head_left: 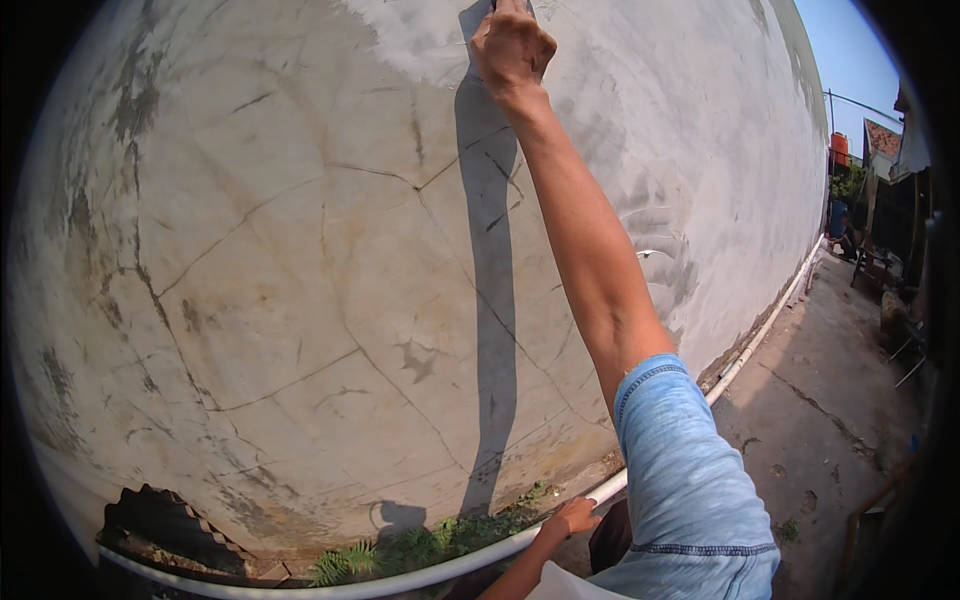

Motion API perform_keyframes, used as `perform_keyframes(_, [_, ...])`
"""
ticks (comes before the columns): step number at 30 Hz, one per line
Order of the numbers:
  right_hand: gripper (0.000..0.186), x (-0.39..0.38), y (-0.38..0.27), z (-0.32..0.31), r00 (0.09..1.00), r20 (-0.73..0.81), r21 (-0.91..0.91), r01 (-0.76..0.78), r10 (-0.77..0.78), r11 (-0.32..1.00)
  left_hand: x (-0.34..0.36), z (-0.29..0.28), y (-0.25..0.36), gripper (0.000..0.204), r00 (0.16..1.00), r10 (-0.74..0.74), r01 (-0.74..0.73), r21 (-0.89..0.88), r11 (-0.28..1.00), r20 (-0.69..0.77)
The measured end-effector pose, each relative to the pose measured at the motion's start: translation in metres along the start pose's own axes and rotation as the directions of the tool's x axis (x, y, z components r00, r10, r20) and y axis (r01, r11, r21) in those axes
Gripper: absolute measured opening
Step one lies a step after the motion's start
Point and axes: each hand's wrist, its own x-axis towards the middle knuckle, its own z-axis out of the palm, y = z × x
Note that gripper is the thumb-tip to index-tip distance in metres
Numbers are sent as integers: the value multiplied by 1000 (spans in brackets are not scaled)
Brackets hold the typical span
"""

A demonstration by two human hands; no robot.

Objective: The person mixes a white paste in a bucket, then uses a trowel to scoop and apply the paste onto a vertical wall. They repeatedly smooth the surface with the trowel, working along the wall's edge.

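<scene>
My right hand is raised to the top of the wall, closed around a dark flat tool, probably a trowel, mostly cut off by the upper edge. Around it the surface has lighter, smeared pale coating; lower and left it is bare, stained and cracked. My arm casts a long shadow down the wall. Low in the view my left hand hangs open near my dark-clothed leg and a white pipe, with fingers loosely extended.
The pipe runs along the wall's foot, beside green weeds and a corrugated-edged opening. A cracked concrete path stretches right, bordered by clutter. Farther back are an orange tank and blue barrel.
</scene>
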Motion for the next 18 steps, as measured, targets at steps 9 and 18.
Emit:
perform_keyframes(9, [34,10,-12,-32,995,77,107,51,-59,993,-16,-5,-3,53,999,-35,35,-9,999,36])
perform_keyframes(18, [31,-7,31,10,934,328,-105,-114,143,988,-11,-2,-11,54,993,-80,72,101,992,85])
